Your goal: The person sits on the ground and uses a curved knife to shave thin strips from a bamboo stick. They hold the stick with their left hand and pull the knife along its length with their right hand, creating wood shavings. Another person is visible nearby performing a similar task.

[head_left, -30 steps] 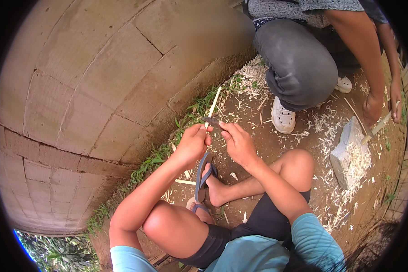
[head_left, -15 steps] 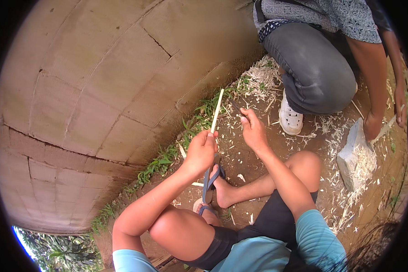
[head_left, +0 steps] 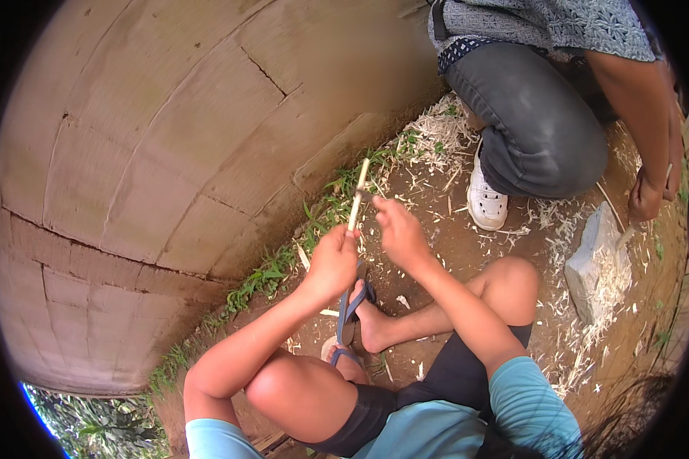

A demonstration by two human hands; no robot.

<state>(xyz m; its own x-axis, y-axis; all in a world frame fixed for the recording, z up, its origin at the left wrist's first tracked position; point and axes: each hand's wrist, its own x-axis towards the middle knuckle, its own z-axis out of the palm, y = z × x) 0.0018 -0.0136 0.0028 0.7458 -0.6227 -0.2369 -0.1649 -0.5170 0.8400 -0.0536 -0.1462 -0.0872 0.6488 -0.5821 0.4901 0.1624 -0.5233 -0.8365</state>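
Observation:
My left hand [head_left: 334, 264] is closed around the lower end of a thin pale wooden stick [head_left: 363, 177], which points up and away from me. In my right hand [head_left: 403, 239] is a small dark knife [head_left: 367, 196]. Its blade lies across the stick, a little above my left fingers, and appears to touch it. The knife's handle is mostly hidden inside my right fingers.
A block-built wall [head_left: 168, 153] rises on the left, with grass [head_left: 264, 279] along its foot. Pale shavings [head_left: 444, 126] litter the dirt. At right, another person [head_left: 532, 115] crouches beside a grey stone block [head_left: 589, 264], hands low near it.
My right hand has moved left, bringing the knife from beside the stick onto it. The other person's hands have shifted slightly up, away from the stone block.

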